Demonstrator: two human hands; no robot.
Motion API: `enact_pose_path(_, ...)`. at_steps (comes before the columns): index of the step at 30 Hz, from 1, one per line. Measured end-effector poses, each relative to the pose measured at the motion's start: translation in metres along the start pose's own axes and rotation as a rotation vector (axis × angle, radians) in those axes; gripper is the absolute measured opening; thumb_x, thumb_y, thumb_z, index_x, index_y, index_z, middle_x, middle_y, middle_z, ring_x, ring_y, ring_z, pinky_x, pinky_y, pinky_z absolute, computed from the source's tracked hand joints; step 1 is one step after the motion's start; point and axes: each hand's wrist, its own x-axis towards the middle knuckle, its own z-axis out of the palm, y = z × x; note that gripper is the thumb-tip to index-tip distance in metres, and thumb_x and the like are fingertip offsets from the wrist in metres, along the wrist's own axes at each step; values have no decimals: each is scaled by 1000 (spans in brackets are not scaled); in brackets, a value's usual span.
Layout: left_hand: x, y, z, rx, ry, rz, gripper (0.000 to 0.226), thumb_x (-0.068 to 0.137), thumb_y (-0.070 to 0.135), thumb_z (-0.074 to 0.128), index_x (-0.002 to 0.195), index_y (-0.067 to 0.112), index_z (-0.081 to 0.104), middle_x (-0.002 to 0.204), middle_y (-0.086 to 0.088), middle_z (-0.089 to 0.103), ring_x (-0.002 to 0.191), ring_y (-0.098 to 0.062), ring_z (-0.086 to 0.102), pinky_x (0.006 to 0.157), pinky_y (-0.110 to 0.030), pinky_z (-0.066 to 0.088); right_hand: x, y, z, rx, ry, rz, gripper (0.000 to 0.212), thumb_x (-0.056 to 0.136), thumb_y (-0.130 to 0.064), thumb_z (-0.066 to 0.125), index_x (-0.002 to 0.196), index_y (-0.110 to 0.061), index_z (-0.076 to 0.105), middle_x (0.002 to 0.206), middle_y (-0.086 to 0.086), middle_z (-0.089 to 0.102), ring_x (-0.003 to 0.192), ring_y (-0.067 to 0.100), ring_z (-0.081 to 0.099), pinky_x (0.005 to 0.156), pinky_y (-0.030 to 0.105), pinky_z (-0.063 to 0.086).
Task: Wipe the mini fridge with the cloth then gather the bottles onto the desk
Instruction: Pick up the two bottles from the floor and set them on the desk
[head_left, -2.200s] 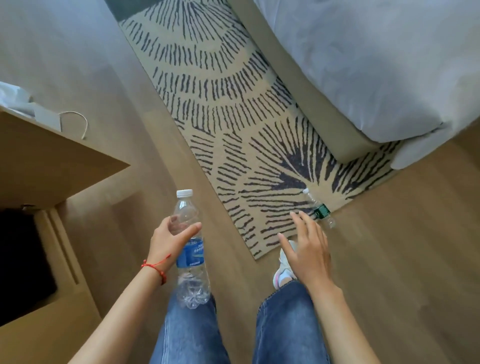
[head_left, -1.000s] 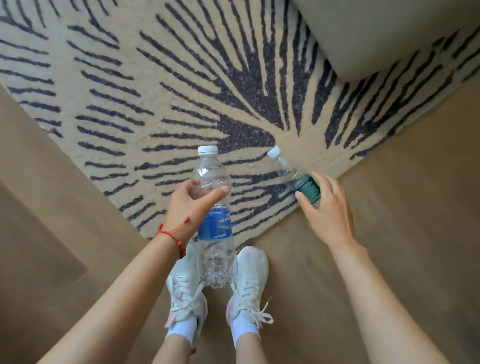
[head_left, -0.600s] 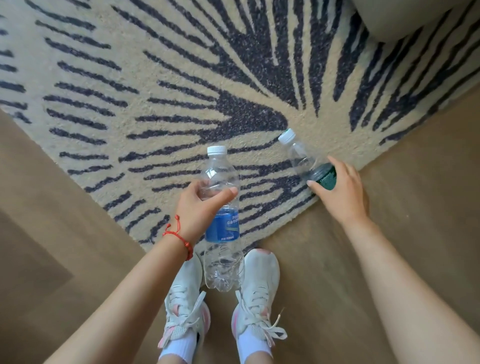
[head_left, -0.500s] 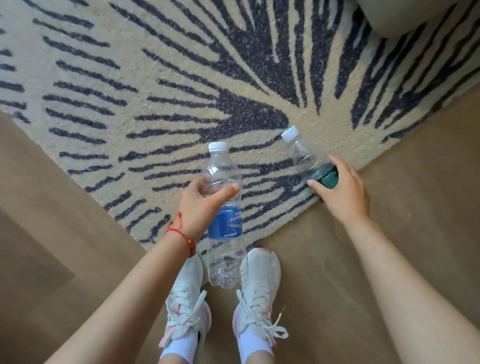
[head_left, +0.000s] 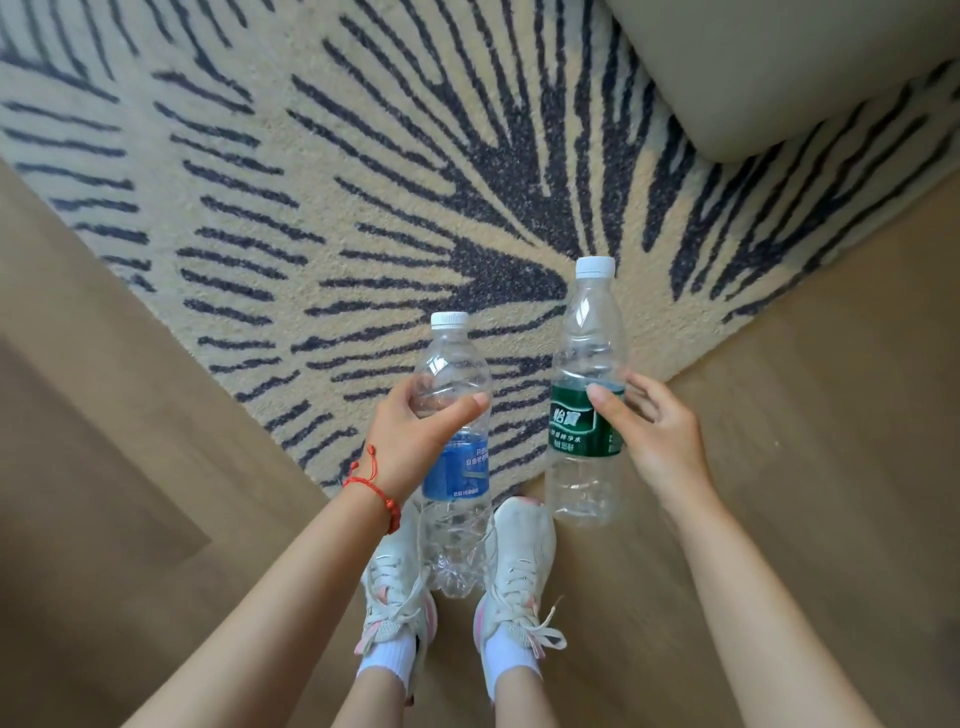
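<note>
Your left hand (head_left: 410, 441) fingers (head_left: 457, 410) are wrapping the blue-labelled bottle (head_left: 457, 457) at its shoulder, and your right hand (head_left: 660, 436) fingers are closing around the green-labelled bottle (head_left: 584, 415) at its label. You are holding both upright, clear of the floor, above the rug's (head_left: 311, 208) corner, probably so you can carry them together to the table, which is out of view.

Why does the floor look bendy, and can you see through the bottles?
Head view: the wide lens bends the rug edge and floorboards. Both bottles are clear, so the white shoes show through the blue-label bottle; the green-label bottle is sharp enough to show its print. Soft light, faint shadows.
</note>
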Motion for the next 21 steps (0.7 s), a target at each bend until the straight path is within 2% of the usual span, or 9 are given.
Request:
enact_pose_path(2, -16, 15, -10, -1, 5, -2, 59, 61, 42, 78, 108, 13, 58, 97, -4, 68, 88, -16, 66, 73, -25, 52, -20, -20, -4, 51, -33, 5, 47, 76, -24, 70, 120, -19, 54, 119, 5, 57, 113, 13, 52, 82, 19, 42)
enact_pose_path(4, -33, 32, -19, -12, 13, 4, 48, 68, 33, 76, 108, 14, 58, 97, -3, 68, 88, -15, 66, 72, -22, 51, -39, -42, -11, 80, -54, 5, 44, 75, -24, 70, 117, -22, 55, 119, 5, 58, 114, 14, 53, 84, 21, 43)
enact_pose_path(6, -53, 52, -29, -25, 23, 22, 34, 72, 27, 73, 101, 19, 58, 92, 1, 68, 83, -11, 65, 64, -15, 48, -56, -66, -18, 80, -74, -12, 41, 75, -24, 70, 114, -25, 55, 116, 2, 58, 107, 10, 55, 83, 19, 45)
enact_pose_path(8, -74, 71, -37, -55, 40, 44, 24, 73, 22, 72, 93, 22, 58, 84, 5, 67, 75, -7, 65, 56, -10, 47, -74, -91, -26, 81, -85, -39, 40, 75, -22, 70, 112, -25, 55, 113, 1, 59, 99, 3, 56, 75, 11, 47)
enact_pose_path(9, -86, 81, -42, -77, 48, 53, 23, 74, 19, 72, 92, 21, 58, 83, 6, 67, 71, -5, 65, 53, -8, 46, -82, -104, -31, 83, -85, -50, 41, 74, -22, 71, 112, -24, 55, 114, 3, 60, 100, 5, 57, 73, 11, 47)
enact_pose_path(12, -122, 111, -56, -104, 44, 81, 30, 74, 18, 72, 100, 18, 59, 89, 3, 68, 72, -1, 65, 54, -6, 46, -113, -145, -46, 69, -95, -86, 42, 73, -24, 71, 113, -24, 56, 117, 3, 59, 107, 12, 54, 79, 20, 42)
enact_pose_path(14, -147, 129, -67, -110, 44, 103, 29, 73, 18, 72, 98, 21, 58, 91, 3, 68, 77, -3, 65, 56, -6, 46, -135, -171, -56, 59, -103, -116, 41, 73, -25, 70, 111, -25, 55, 118, 2, 58, 108, 13, 53, 84, 24, 40)
enact_pose_path(18, -198, 162, -90, -129, 54, 149, 29, 74, 18, 72, 91, 31, 53, 91, 7, 66, 76, 1, 64, 55, -6, 46, -185, -223, -72, 6, -147, -174, 59, 60, -47, 79, 110, -29, 53, 118, -2, 57, 110, 13, 52, 89, 28, 40)
enact_pose_path(21, -238, 183, -104, -149, 81, 182, 31, 74, 18, 71, 95, 29, 52, 93, 7, 65, 81, -2, 62, 54, -6, 46, -221, -253, -80, 5, -164, -200, 56, 60, -42, 75, 110, -28, 53, 117, 0, 57, 111, 15, 52, 94, 32, 41)
